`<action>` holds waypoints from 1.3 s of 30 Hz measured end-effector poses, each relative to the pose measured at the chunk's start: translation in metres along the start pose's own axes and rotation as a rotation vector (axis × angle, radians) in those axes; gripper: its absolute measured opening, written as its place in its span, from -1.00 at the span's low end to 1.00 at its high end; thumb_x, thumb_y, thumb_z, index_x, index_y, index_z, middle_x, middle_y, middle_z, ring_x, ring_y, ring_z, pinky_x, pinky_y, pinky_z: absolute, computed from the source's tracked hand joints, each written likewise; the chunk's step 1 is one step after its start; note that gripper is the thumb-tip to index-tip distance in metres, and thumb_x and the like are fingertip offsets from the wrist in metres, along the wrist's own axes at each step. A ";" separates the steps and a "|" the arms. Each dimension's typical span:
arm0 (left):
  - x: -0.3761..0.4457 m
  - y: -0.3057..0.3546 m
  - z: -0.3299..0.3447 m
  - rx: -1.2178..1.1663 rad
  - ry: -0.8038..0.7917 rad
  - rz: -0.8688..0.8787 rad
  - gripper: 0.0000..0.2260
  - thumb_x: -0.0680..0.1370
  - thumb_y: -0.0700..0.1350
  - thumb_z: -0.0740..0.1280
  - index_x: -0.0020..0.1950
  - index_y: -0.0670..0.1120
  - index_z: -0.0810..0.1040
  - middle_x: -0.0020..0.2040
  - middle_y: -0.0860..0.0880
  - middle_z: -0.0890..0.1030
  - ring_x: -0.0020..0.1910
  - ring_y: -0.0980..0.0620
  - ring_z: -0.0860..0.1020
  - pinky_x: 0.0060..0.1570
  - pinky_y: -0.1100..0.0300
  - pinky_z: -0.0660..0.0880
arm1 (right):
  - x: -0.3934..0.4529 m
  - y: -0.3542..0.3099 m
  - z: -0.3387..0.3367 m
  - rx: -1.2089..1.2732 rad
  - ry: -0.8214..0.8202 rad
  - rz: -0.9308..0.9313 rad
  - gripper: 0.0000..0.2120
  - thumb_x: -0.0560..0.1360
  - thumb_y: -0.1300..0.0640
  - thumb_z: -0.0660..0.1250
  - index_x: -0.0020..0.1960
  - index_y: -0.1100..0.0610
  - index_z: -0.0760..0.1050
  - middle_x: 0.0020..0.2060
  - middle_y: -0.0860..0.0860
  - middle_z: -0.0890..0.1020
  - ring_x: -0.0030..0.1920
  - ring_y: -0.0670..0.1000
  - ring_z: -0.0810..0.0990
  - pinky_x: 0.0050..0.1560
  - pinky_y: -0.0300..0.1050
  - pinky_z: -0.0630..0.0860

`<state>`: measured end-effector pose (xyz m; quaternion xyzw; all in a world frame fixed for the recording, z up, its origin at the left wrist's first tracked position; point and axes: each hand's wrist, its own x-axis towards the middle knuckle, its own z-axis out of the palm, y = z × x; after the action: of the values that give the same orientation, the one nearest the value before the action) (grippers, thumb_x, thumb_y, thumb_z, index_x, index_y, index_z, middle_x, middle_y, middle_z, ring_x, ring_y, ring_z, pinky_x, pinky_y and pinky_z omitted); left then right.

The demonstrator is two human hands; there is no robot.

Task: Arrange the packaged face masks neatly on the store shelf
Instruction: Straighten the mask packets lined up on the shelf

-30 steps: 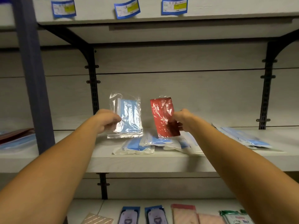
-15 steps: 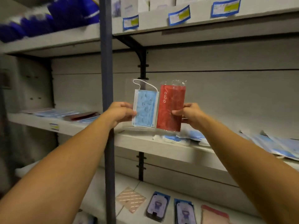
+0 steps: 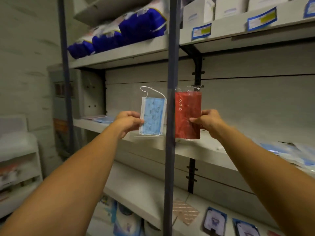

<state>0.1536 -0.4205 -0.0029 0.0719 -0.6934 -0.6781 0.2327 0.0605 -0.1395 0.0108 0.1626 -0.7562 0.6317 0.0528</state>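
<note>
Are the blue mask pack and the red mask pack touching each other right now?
Cannot tell. In the head view the blue mask pack and the red mask pack flank the dark upright post, which hides their near edges.

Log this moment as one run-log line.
left hand: holds blue mask pack upright | right hand: holds red mask pack upright | both packs side by side above middle shelf | placed: not yet
</note>
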 end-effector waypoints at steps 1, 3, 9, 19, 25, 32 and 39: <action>0.002 -0.001 -0.019 0.004 0.019 -0.004 -0.77 0.46 -0.42 0.46 0.07 -0.24 0.57 0.05 -0.26 0.69 -0.13 -0.09 0.72 -0.26 0.16 0.66 | -0.001 -0.002 0.019 0.002 0.008 -0.006 -0.70 0.47 0.28 0.48 0.18 0.20 0.53 0.05 0.07 0.64 0.09 0.12 0.62 0.14 0.08 0.56; 0.007 -0.004 -0.038 0.010 0.045 -0.001 -0.78 0.46 -0.42 0.45 0.04 -0.21 0.57 0.04 -0.25 0.69 -0.15 -0.08 0.71 -0.23 0.14 0.67 | -0.005 -0.004 0.035 -0.001 0.019 -0.032 -0.75 0.48 0.29 0.47 0.12 0.19 0.53 -0.01 0.03 0.63 0.07 0.09 0.61 0.07 0.02 0.53; 0.021 0.000 -0.116 0.036 0.081 0.039 -0.70 0.48 -0.39 0.45 0.19 -0.24 0.55 0.09 -0.20 0.67 0.01 -0.14 0.70 0.01 0.02 0.66 | -0.010 -0.029 0.110 -0.011 0.060 -0.121 -0.75 0.47 0.22 0.50 0.13 0.15 0.58 0.04 0.02 0.66 0.07 0.06 0.62 0.10 0.03 0.55; 0.055 -0.016 -0.177 0.011 0.041 0.029 -0.70 0.49 -0.36 0.45 0.20 -0.20 0.55 0.08 -0.15 0.67 -0.01 -0.09 0.70 -0.09 0.07 0.68 | -0.005 -0.034 0.192 -0.039 0.145 -0.118 -0.85 0.50 0.22 0.48 -0.01 0.05 0.55 0.02 0.02 0.65 0.06 0.05 0.61 0.10 -0.02 0.53; 0.096 -0.042 -0.185 -0.081 -0.002 -0.003 -0.73 0.51 -0.37 0.43 0.19 -0.19 0.59 0.05 -0.12 0.71 -0.07 -0.03 0.73 -0.13 0.11 0.67 | 0.024 -0.021 0.224 0.001 0.159 -0.097 -0.88 0.54 0.23 0.44 -0.05 0.06 0.53 -0.03 0.00 0.64 0.04 0.09 0.63 -0.03 -0.03 0.52; 0.167 -0.060 -0.172 -0.092 -0.079 -0.006 -0.73 0.51 -0.37 0.42 0.19 -0.18 0.59 0.05 -0.12 0.72 -0.01 -0.08 0.72 0.04 -0.03 0.66 | 0.077 0.004 0.243 0.092 0.229 -0.093 -0.89 0.55 0.22 0.42 -0.01 0.04 0.54 -0.04 -0.02 0.65 0.01 0.07 0.63 0.02 0.03 0.56; 0.239 -0.081 -0.135 -0.138 -0.177 -0.021 -0.74 0.51 -0.39 0.41 0.17 -0.20 0.58 0.01 -0.16 0.71 -0.06 -0.10 0.72 -0.10 0.02 0.66 | 0.127 0.025 0.241 0.147 0.306 -0.078 -0.89 0.57 0.21 0.39 0.05 0.05 0.54 -0.03 -0.02 0.66 -0.06 -0.03 0.64 -0.01 0.01 0.59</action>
<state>-0.0175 -0.6481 -0.0318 0.0029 -0.6621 -0.7304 0.1678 -0.0364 -0.3923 -0.0241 0.0971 -0.6841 0.7002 0.1795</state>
